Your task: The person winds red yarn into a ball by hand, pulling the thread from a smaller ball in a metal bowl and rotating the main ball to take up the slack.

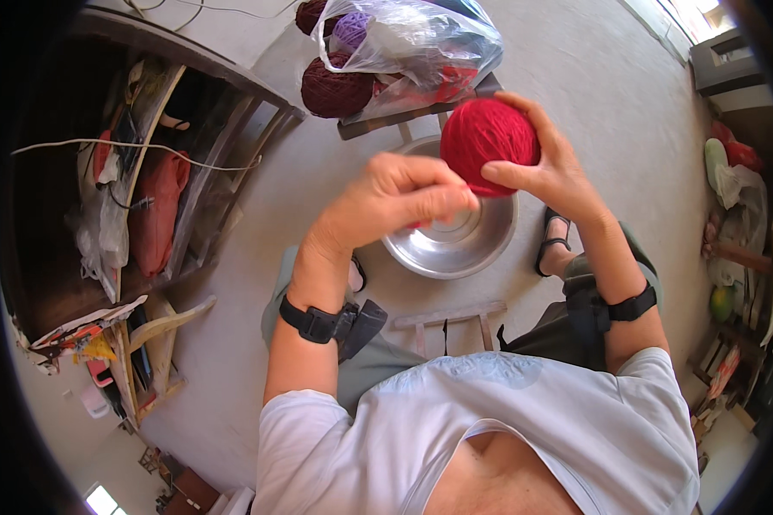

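A ball of red yarn (488,137) is in my right hand (563,167), its fingers and thumb curved around the right side. Just left of the ball, my left hand (391,197) is closed in a pinch, slightly blurred. A short piece of red strand shows at its fingertips, and a bit of red peeks out below the hand. Beneath both hands a round, shiny metal basin (447,262) rests on the floor. The hands and the ball cover part of its rim and inside.
Beyond the basin, a low wooden stool (361,129) bears a clear plastic bag (412,51), a dark maroon yarn ball (335,93) and a purple one (350,31). Another wooden frame (455,315) is close to my knees. Cluttered shelving (266,90) stands left; bags and produce (734,184) lie right.
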{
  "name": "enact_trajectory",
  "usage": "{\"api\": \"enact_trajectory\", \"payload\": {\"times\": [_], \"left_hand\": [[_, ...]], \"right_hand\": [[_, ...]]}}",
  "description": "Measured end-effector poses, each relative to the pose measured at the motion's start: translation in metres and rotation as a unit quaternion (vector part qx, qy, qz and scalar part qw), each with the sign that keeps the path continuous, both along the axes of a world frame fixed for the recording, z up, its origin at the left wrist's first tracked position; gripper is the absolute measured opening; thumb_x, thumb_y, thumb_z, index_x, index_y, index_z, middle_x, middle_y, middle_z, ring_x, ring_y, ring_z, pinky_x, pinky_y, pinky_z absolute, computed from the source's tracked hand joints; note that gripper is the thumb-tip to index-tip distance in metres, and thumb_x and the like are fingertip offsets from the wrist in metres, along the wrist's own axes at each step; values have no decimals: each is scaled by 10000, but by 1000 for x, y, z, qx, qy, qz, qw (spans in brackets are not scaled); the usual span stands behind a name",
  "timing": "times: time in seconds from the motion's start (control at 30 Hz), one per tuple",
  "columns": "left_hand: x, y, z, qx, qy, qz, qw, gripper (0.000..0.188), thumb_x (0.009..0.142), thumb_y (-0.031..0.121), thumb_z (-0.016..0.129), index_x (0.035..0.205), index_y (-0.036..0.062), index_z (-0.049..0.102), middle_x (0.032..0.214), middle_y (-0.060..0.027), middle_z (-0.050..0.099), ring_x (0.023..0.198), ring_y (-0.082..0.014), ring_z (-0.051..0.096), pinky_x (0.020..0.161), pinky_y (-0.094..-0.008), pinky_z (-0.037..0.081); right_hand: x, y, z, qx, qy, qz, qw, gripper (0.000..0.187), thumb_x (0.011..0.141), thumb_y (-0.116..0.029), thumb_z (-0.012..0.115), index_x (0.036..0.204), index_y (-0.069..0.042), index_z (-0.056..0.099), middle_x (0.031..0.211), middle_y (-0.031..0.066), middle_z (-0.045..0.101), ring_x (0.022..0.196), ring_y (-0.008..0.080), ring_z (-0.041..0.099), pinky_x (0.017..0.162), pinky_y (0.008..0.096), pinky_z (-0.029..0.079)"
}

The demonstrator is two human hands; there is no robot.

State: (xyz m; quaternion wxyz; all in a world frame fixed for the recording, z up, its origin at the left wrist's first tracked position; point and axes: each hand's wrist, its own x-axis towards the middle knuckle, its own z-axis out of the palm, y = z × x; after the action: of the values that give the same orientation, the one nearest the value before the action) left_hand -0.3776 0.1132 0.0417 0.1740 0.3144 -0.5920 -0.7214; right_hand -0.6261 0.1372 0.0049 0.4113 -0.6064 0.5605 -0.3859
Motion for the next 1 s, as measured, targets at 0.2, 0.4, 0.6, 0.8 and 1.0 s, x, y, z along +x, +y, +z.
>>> {"api": "enact_trajectory", "payload": {"times": [0.2,0.4,0.6,0.8,1.0], "left_hand": [[4,-6,-7,-61,40,146,987,84,891,90,702,843,21,693,773,15,617,735,-68,541,696,-229,438],[-9,-5,-20,-15,115,226,967,137,893,172,738,920,42,700,829,21,657,771,-56,578,737,-205,475],[-10,-8,-36,-10,129,322,938,136,912,172,718,953,44,698,848,19,663,781,-47,584,741,-202,476],[-14,-9,-44,-1,96,325,941,136,923,172,701,964,42,690,879,6,675,824,-53,597,770,-221,489],[-16,-4,-41,-72,79,303,947,149,913,188,718,935,42,699,844,24,654,792,-49,564,740,-223,478]], "right_hand": [[4,7,26,250,-152,148,945,974,643,-511,829,1416,-50,455,1307,136,569,1205,243,560,1068,367,401],[-5,10,12,240,-356,163,888,938,663,-395,841,1410,6,441,1322,120,561,1231,212,532,1082,359,383],[11,13,3,247,-397,121,876,934,738,-450,818,1444,-4,400,1362,117,534,1225,216,545,1072,373,409],[10,18,16,348,-394,106,844,800,892,-459,679,1489,-48,340,1408,117,500,1257,240,537,994,464,500],[17,21,2,267,-392,90,875,919,815,-516,733,1487,-42,322,1427,107,466,1287,251,499,1045,433,441]]}}
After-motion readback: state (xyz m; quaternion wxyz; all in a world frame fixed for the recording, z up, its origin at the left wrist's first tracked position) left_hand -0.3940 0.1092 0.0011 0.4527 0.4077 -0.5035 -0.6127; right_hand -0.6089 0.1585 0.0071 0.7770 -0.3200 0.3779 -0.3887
